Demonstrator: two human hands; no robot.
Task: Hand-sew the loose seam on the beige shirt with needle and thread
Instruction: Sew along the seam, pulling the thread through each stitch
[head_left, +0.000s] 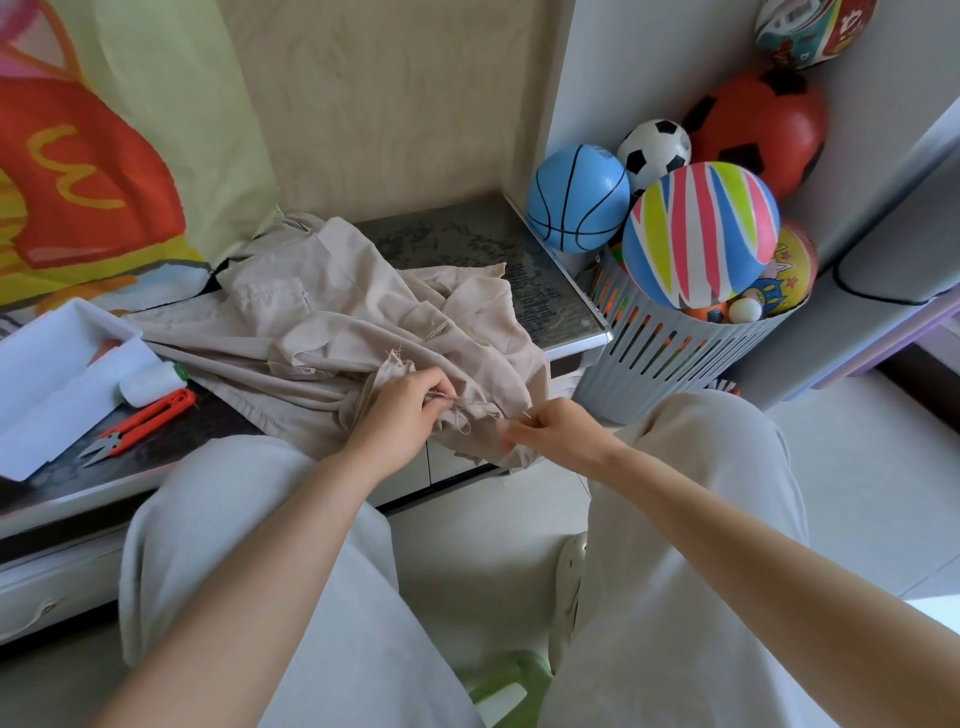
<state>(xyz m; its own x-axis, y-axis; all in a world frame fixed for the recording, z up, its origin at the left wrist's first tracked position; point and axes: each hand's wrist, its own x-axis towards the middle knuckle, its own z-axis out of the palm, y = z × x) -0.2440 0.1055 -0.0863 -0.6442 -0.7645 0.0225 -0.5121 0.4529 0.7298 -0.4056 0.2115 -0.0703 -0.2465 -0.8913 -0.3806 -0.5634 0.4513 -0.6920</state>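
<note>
The beige shirt (332, 332) lies crumpled on the dark table (467, 234), its frayed seam edge hanging over the front edge. My left hand (410, 410) pinches the frayed seam between thumb and fingers. My right hand (550, 431) is just to the right, its fingers curled and pinching a thin needle (527, 414) next to the fabric. The thread itself is too fine to make out.
Red thread snips (140, 423) and a white thread spool (153, 382) lie at the left beside an open white box (57, 374). A grey slatted basket (680, 353) full of balls stands right of the table. My knees sit below the table edge.
</note>
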